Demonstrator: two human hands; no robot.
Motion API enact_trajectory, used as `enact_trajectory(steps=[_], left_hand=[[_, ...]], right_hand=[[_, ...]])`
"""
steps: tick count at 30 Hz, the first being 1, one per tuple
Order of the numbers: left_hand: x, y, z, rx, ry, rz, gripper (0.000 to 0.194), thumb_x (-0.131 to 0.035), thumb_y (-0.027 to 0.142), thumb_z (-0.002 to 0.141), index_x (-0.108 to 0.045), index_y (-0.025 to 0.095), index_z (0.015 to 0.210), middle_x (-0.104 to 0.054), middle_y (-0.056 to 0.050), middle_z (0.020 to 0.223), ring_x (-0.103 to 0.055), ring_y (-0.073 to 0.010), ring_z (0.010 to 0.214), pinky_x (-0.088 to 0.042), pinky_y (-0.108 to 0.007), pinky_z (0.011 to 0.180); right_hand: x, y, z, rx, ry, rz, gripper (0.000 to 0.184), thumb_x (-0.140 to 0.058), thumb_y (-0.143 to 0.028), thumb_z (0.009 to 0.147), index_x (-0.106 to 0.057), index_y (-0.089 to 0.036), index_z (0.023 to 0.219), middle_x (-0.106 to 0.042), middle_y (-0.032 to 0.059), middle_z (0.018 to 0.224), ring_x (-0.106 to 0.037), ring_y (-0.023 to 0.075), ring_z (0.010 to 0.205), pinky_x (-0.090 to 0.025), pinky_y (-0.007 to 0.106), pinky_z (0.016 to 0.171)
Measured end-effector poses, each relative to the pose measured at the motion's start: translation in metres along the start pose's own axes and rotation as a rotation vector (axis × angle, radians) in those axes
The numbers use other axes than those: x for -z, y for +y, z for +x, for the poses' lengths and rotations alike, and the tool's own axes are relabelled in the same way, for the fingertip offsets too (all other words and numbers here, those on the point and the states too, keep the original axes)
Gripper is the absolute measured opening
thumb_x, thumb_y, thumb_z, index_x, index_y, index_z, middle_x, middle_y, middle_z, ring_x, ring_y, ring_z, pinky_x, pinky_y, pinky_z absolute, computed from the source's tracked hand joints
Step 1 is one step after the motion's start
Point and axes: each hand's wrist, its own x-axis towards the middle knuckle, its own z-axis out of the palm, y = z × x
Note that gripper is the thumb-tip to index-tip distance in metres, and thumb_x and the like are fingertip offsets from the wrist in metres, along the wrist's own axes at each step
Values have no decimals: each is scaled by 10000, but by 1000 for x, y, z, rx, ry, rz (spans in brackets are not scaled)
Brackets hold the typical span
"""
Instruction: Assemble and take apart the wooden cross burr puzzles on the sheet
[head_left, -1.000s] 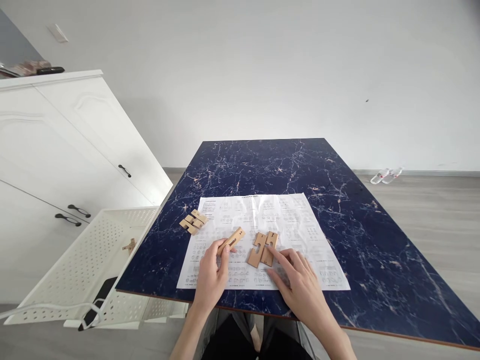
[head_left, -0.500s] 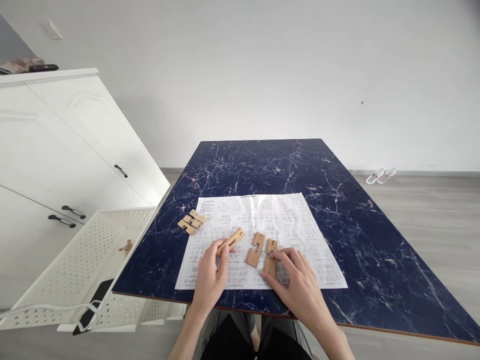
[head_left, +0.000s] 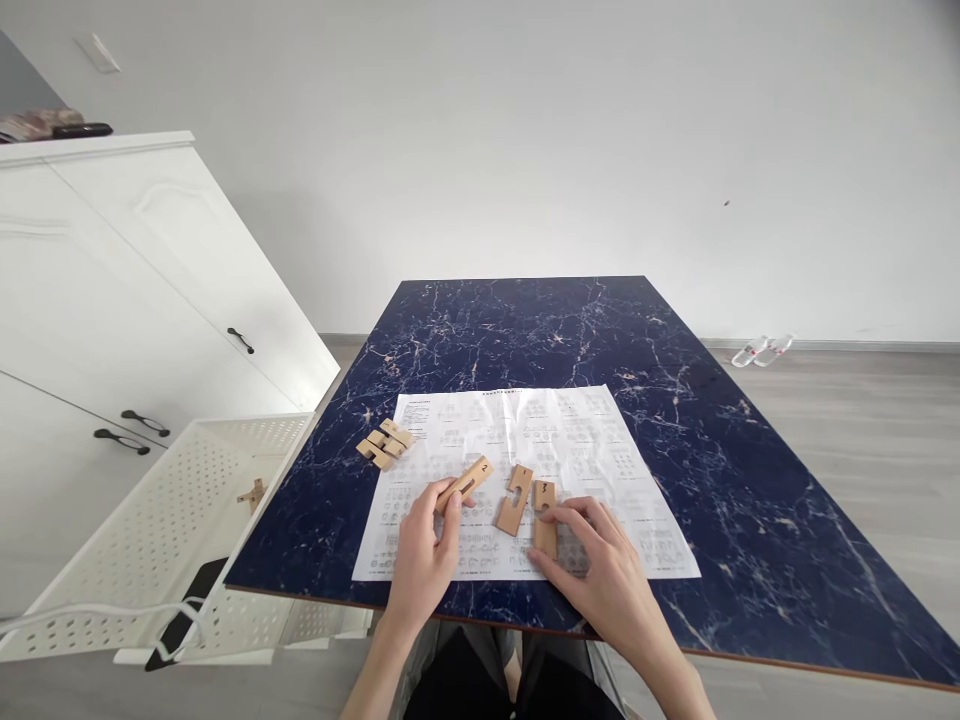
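Observation:
Between thumb and fingers, my left hand [head_left: 427, 540] pinches a slotted wooden puzzle piece marked 2 [head_left: 475, 476], tilted over the printed sheet [head_left: 442, 412]. My right hand [head_left: 600, 555] has its thumb and fingertips closed on the notched wooden puzzle piece marked 3 [head_left: 547, 540], which lies on the paper and is partly covered by them. Lying between the two hands is a notched wooden piece marked 1 [head_left: 513, 514]. At the sheet's left edge, several more wooden pieces [head_left: 386, 443] sit close together.
The sheet lies near the front edge of a dark blue marbled table [head_left: 517, 330]. On the left stand a white perforated basket [head_left: 150, 500] with a small wooden item [head_left: 255, 494] inside, and a white cabinet [head_left: 150, 280]. Clear bottles [head_left: 761, 351] are on the floor at right.
The view has shifted very slightly. Both hands keep their holds, and the wooden pieces stay in almost the same places.

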Motion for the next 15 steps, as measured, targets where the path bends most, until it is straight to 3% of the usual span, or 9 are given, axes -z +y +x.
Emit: enact_trajectory(steps=[6,11,15], left_hand=[[0,0,-1,1,-3,7,438,-436,566,1113,-634,218,1292,-774,-117,1155,-747,-246,854,-451,-248,484],[1,0,-2,-1,0,15,427,-446,564,1110,-639,219,1272,-773,-117,1145,-744,-250,871,-440,-240,477],[1,2,-1,0,-7,12,440,-445,575,1104,-637,216,1272,-775,-116,1119,-698,-214,725,-406,-241,445]], right_hand=[[-3,2,0,16,-3,-37,291,-653,-461,1038,-667,-322,1294,-649,101,1187,-680,323,1079,-625,457,849],[-3,4,0,8,-10,-28,287,-668,-487,1033,-687,-306,1255,-646,105,1193,-675,330,1093,-623,475,869],[-2,4,0,8,-9,-8,292,-663,-520,1034,-705,-330,1252,-644,103,1233,-675,337,1129,-627,470,856]])
